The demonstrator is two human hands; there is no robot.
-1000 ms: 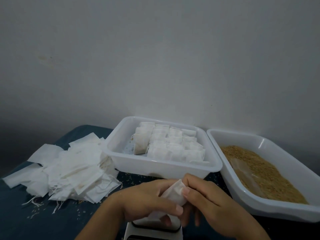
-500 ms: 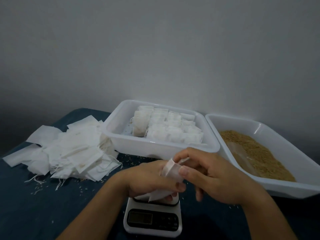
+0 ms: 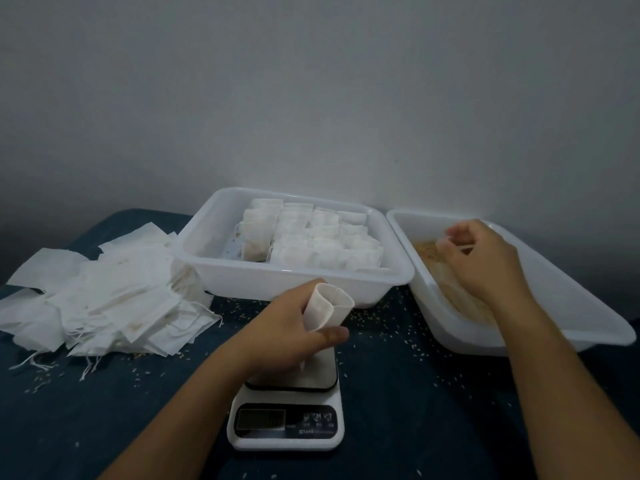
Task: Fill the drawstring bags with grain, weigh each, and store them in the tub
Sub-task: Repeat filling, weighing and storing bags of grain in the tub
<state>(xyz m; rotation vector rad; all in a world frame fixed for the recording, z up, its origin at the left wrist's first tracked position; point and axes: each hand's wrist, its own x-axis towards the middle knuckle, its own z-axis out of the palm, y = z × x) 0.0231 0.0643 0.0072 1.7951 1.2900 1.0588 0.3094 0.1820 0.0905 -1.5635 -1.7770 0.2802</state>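
Your left hand (image 3: 294, 327) holds open empty bag (image 3: 327, 308) above scale (image 3: 289, 407). Your right hand (image 3: 481, 261), fingers curled, reaches into grain (image 3: 427, 252); contents of grip, cannot tell. Tub (image 3: 294, 282) already holds many filled bags; large pile of empty bags (image 3: 100, 299) left on desk (image 3: 415, 410).

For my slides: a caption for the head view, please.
Left hand holds an open white drawstring bag above the scale; right hand reaches into the grain tub.

We see a dark blue cloth (image 3: 398, 427) on top. On it lie a pile of empty white bags (image 3: 100, 299), two white tubs (image 3: 221, 271) (image 3: 460, 337), a small scale (image 3: 287, 424) and loose grains (image 3: 391, 327).
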